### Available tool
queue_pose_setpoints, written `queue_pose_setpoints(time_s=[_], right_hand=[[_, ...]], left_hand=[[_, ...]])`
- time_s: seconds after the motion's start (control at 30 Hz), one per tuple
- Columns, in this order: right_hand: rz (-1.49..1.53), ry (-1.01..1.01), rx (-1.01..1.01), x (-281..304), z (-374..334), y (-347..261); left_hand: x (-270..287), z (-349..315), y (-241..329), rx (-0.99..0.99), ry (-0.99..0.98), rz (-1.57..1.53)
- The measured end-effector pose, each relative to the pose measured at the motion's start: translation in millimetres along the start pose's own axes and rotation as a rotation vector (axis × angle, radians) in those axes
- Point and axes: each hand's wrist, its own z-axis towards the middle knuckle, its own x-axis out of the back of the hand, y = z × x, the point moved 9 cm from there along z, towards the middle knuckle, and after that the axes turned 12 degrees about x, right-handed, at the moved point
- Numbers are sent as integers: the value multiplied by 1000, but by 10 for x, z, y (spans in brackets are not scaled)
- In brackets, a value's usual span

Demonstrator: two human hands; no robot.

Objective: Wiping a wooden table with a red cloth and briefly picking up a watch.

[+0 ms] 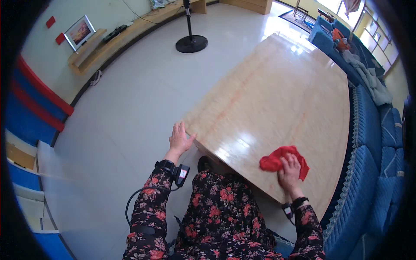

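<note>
A crumpled red cloth (277, 158) lies on the glossy beige stone-topped table (268, 104), near its front right part. My right hand (290, 170) presses on the cloth from above, with its fingers bent over the fabric. At the table's near left corner is my left hand (180, 141), with its fingers spread and nothing in it. Its thumb points toward the corner; whether it rests on the edge is hard to make out. Both wrists wear black straps with small devices, the left one with a cable along the sleeve.
A blue quilted sofa (368, 182) runs close along the table's right side. Beyond the table's left side, a black round stand base (191, 44) sits on the pale tiled floor (130, 112). A framed picture (79, 33) stands on a wooden wall shelf (86, 54). Blue-and-red furniture (39, 99) lines the left.
</note>
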Motion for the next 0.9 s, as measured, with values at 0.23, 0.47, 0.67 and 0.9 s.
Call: queue_pose_setpoints(time_s=[0.23, 0.47, 0.67, 0.9], right_hand=[[-260, 137, -353, -519, 1073, 777], [-26, 264, -48, -906, 2827, -628], [429, -4, 551, -897, 2331, -2174], [216, 121, 333, -537, 1726, -824]], left_hand=[[-107, -70, 145, 42, -91, 11], [-94, -140, 393, 13, -80, 31], [-7, -142, 54, 27, -76, 56], [-106, -143, 2, -96, -55, 4]])
